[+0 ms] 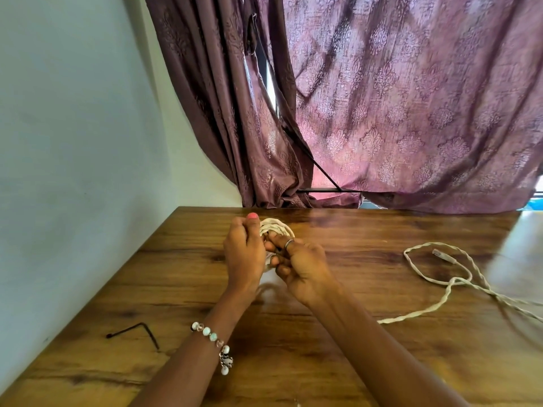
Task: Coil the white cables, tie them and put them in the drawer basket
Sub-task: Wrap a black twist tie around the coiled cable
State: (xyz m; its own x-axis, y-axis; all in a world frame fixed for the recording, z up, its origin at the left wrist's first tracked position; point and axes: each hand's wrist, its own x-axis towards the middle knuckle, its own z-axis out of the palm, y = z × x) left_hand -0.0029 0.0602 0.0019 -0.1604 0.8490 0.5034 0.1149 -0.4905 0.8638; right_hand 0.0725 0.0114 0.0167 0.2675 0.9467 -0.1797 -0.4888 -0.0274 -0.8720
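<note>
Left hand (pixel 244 254): we're seeing it gripping the coiled white cable (pixel 276 227) above the table (pixel 352 362).
Right hand (pixel 302 268): fingers curling at the coil – probably pinching a strand.
Loose cable (pixel 440 277): lying well to the right.

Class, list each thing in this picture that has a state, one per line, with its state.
Coiled cable: wound, held by both hands.
Left hand: gripping the coil.
Right hand: gripping the coil.
Loose cable: uncoiled, lying on the table.
Curtain: drawn.
</note>
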